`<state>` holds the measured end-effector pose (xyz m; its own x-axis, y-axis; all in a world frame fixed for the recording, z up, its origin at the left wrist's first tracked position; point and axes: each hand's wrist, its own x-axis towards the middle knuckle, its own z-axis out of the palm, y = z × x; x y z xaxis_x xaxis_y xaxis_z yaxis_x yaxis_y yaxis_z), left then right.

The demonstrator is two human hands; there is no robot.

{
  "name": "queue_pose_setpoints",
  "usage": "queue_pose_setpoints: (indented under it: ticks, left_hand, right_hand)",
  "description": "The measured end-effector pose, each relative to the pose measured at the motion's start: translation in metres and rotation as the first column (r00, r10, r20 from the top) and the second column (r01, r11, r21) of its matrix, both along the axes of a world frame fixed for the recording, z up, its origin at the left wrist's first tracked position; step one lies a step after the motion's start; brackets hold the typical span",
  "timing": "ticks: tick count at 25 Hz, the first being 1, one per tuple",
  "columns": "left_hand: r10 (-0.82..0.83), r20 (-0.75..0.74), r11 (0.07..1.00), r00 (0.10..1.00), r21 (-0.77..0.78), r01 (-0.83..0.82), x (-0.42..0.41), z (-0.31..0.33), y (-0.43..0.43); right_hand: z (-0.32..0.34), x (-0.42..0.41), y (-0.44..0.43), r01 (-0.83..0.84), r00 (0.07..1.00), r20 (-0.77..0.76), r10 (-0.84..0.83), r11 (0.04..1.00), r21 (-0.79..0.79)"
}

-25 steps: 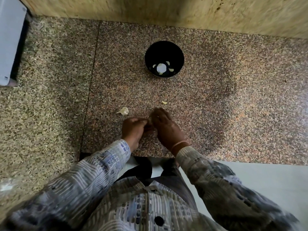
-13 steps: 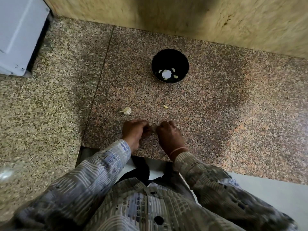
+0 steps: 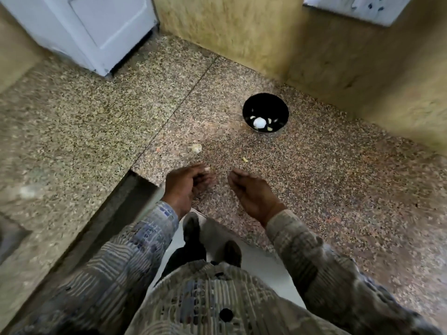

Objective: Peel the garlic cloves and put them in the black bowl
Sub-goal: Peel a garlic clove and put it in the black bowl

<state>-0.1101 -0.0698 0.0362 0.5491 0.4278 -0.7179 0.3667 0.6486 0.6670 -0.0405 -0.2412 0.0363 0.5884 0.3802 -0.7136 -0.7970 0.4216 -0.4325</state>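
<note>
White cabinet (image 3: pixel 96 25) at speckled counter's (image 3: pixel 84 105) back left, yellowish wall (image 3: pixel 229 27) behind.

Black bowl (image 3: pixel 265 103) on speckled brown desk (image 3: pixel 326 180)
Pale cloves (image 3: pixel 269 120) inside; white cabinet (image 3: pixel 96 32) at 11 o'clock; sleeves (image 3: pixel 135 250) striped blue-grey.

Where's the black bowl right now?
In the head view, the black bowl sits on the counter right of centre, close to the wall, beyond the right hand.
</note>
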Motion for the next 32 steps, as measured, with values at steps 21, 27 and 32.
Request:
queue_pose_setpoints:
  ticks: [21, 27, 32]
  left_hand:
    - [0.852, 0.242, 0.473, 0.464, 0.025, -0.881, -0.43, 0.092, 0.072]
    - [0.918, 0.24, 0.32, 0.316, 0.022, -0.947, -0.596, 0.075, 0.082]
    - [0.964, 0.185, 0.194, 0.19, -0.002, -0.981, -0.678, 0.049, 0.085]
  right_hand:
    - [0.094, -0.324, 0.223, -0.85, 0.521, 0.26, 0.813, 0.523, 0.068]
    - [0.086, -0.494, 0.271, -0.948, 0.315, 0.252, 0.915, 0.317, 0.036]
    - [0.063, -0.59, 0.297, -0.989, 0.14, 0.209, 0.968, 0.145, -0.011]
